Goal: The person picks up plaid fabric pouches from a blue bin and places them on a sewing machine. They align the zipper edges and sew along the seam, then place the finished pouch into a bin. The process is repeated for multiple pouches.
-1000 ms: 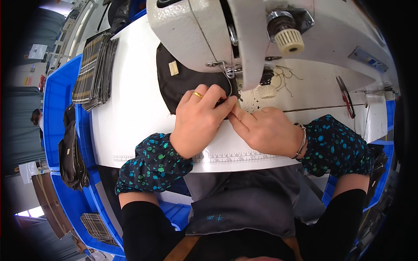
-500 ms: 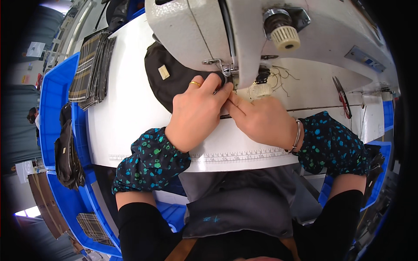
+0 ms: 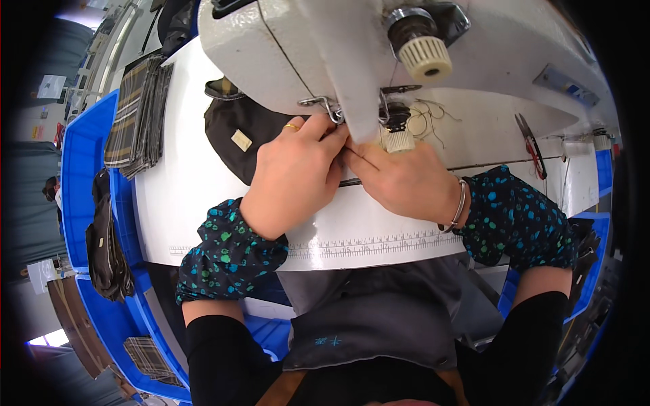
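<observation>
A dark cloth piece [image 3: 223, 128] with a small pale label [image 3: 241, 140] lies under the head of a white sewing machine [image 3: 291, 47]. Part of a zipper [image 3: 225, 92] shows at its far left end. My left hand [image 3: 294, 169] rests on the cloth's right part, its fingers bent and pressed together close to the presser foot [image 3: 336, 114]. Beside it, my right hand [image 3: 399, 181] has its thumb and fingers pinched at the cloth's edge, touching the left fingertips. My hands and the machine hide the needle and the pinched edge.
Scissors [image 3: 533, 149] and loose threads [image 3: 426, 118] lie on the white table [image 3: 189, 203] to the right. Folded plaid cloths [image 3: 139, 111] are stacked at the left. Blue bins [image 3: 88, 176] holding dark and plaid pieces flank the table. A ruler strip [image 3: 352, 249] runs along the near edge.
The dark cloth and my left hand have shifted left in the view, and the zipper end has come into sight. The machine also sits slightly further left; both hands keep their hold.
</observation>
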